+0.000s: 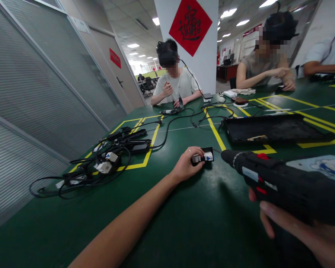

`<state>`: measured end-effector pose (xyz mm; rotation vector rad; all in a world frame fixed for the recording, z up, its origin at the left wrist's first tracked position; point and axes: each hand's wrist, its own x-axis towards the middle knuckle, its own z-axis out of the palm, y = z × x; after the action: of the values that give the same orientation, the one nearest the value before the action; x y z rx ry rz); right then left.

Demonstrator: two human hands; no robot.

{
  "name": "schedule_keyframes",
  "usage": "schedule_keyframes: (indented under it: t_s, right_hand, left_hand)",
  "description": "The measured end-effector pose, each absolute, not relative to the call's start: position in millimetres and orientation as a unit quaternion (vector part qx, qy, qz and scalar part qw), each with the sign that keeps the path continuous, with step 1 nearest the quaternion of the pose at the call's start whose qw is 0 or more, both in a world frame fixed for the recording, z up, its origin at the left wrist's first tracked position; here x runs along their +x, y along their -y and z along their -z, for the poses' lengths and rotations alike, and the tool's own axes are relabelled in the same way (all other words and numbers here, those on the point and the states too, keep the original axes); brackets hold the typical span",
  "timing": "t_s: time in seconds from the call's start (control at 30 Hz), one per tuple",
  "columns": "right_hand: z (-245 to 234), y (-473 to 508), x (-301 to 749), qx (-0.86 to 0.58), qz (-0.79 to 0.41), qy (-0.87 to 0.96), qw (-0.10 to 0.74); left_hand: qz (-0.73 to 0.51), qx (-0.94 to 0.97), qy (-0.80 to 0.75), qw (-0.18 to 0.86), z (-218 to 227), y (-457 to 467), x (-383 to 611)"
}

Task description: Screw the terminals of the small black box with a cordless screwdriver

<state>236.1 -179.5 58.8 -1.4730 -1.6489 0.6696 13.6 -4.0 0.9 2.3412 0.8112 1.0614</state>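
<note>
On the green table, my left hand (190, 163) grips a small black box-like part (209, 154) with white and blue pieces inside. Its fingers and thumb close over the left side, hiding some of it. My right hand (290, 227) is wrapped round the handle of a black and red cordless drill (276, 178), which lies sideways in the view and points left. From the drill's chuck, a thin bit (217, 150) reaches close to the right end of the small part. Whether the tip touches it I cannot tell.
Black adapters and tangled cables (128, 147) lie at the left. A black tray (276, 128) with a small yellowish item stands at the right. A cable (173, 121) crosses the table's middle. Across the table, a person (181, 82) works, with others at the right.
</note>
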Motion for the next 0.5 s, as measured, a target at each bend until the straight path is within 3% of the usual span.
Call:
schedule_keyframes:
  t_s: [0.1,0.23,0.33,0.5]
  right_hand:
    - [-68,182,236,-0.609,-0.386,0.587,0.369]
    - [-59,183,244,-0.626,-0.303,0.646,0.315]
    - [-41,182,250,-0.606,-0.298,0.655,0.339]
    - [3,179,258,-0.517,-0.414,0.637,0.393]
  left_hand:
    - [-0.38,0.849,-0.296,0.217,0,3,13]
    - [-0.381,0.85,-0.293,0.216,2,3,13]
    - [-0.383,0.849,-0.293,0.215,3,2,13]
    - [-0.383,0.85,-0.291,0.214,2,3,13]
